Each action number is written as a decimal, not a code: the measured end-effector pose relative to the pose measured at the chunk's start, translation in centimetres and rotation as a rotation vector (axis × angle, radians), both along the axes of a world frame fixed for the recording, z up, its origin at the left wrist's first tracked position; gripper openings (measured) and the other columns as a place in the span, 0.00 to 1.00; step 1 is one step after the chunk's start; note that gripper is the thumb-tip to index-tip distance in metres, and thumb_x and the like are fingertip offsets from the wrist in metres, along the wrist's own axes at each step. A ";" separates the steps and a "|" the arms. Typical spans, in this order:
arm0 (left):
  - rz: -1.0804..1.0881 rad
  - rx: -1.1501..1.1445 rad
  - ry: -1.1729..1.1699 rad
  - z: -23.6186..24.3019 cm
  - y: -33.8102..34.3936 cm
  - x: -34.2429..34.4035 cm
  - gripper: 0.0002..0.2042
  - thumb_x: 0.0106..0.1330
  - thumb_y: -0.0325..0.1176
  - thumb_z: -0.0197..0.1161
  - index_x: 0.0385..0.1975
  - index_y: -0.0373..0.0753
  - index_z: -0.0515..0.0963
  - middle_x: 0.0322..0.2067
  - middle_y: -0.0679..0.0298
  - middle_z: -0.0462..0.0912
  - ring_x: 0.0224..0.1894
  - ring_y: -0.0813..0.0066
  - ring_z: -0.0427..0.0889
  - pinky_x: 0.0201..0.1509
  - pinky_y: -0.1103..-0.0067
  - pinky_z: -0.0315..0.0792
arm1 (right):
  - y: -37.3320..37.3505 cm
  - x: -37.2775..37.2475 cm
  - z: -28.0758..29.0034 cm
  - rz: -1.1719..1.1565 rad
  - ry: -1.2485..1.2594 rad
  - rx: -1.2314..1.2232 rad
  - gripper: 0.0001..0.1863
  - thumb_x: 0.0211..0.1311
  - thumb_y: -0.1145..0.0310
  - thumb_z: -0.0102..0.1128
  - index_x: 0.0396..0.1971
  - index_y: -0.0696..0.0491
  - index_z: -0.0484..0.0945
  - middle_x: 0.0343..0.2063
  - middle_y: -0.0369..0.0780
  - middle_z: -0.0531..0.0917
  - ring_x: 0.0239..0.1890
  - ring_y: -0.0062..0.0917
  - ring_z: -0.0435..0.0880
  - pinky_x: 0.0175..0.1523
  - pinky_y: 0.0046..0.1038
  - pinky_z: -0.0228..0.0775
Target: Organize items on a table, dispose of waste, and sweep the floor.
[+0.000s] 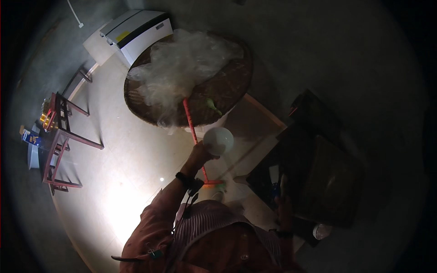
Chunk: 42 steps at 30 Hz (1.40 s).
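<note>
My left hand [198, 154] is closed on the rim of a white bowl [219, 141], held out in front of me over the floor. The bowl's inside faces up and looks pale, with no contents that I can make out. Deep shade covers my right hand [284, 210], at the edge of a dark table [260, 179] on the right. Its fingers are too dark to read. Just beyond them lie a narrow pale thing [282, 184] and a small white-and-blue item [274, 175], whose kinds I cannot tell.
A wide round woven tray [132, 98] ahead bears crumpled clear plastic film [186, 59] and a green vegetable [211, 105]. A red-handled broom [189, 119] is between it and me. Reddish wooden stools [82, 139] stand left; a white chest-like appliance [144, 38] stands behind the tray.
</note>
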<state>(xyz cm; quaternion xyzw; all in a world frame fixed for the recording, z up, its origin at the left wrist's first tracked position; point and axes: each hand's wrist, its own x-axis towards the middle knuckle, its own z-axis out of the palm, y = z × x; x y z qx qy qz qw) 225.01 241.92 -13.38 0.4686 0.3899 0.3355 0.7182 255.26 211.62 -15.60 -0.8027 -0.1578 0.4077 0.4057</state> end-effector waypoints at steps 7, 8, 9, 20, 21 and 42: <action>-0.008 1.083 1.059 -13.5 13.1 3.4 0.11 0.55 0.36 0.59 0.36 0.41 0.80 0.32 0.57 0.81 0.37 0.59 0.80 0.42 0.68 0.74 | -2.4 -1.5 2.9 0.072 -0.017 -0.097 0.21 0.49 0.59 0.66 0.39 0.56 0.73 0.23 0.35 0.74 0.22 0.18 0.70 0.25 0.22 0.64; -0.148 1.255 1.249 -15.7 15.1 3.0 0.11 0.58 0.34 0.56 0.37 0.43 0.80 0.32 0.60 0.82 0.37 0.62 0.80 0.42 0.70 0.74 | -3.4 -2.3 3.6 0.023 0.065 -0.136 0.21 0.49 0.59 0.66 0.38 0.56 0.73 0.22 0.34 0.74 0.20 0.18 0.69 0.24 0.21 0.63; 0.064 1.357 1.307 -19.3 18.0 -2.9 0.12 0.60 0.34 0.51 0.39 0.49 0.80 0.34 0.66 0.81 0.39 0.69 0.78 0.45 0.70 0.71 | -2.1 -3.3 4.5 0.051 0.128 0.089 0.21 0.48 0.60 0.67 0.37 0.56 0.72 0.18 0.34 0.74 0.15 0.15 0.67 0.18 0.18 0.58; 0.210 0.701 1.105 -16.3 19.1 -1.6 0.23 0.56 0.46 0.62 0.42 0.33 0.72 0.37 0.46 0.79 0.40 0.51 0.78 0.40 0.63 0.71 | -2.6 -4.5 4.9 -0.232 0.225 -0.001 0.12 0.55 0.64 0.58 0.30 0.57 0.69 0.21 0.38 0.77 0.11 0.12 0.62 0.13 0.15 0.53; 0.113 0.894 1.083 -15.9 18.0 -2.9 0.22 0.57 0.45 0.59 0.43 0.33 0.72 0.38 0.47 0.79 0.36 0.55 0.79 0.38 0.66 0.72 | -1.5 -4.5 5.7 -0.220 0.244 -0.054 0.12 0.55 0.64 0.58 0.32 0.56 0.70 0.22 0.38 0.78 0.11 0.11 0.61 0.13 0.14 0.52; -0.130 -0.264 0.198 1.1 -4.9 4.1 0.11 0.63 0.39 0.55 0.33 0.36 0.68 0.23 0.60 0.79 0.13 0.78 0.72 0.14 0.83 0.65 | 18.0 11.2 -4.5 0.259 -1.131 0.074 0.15 0.59 0.66 0.51 0.44 0.56 0.69 0.33 0.46 0.79 0.34 0.34 0.80 0.38 0.34 0.72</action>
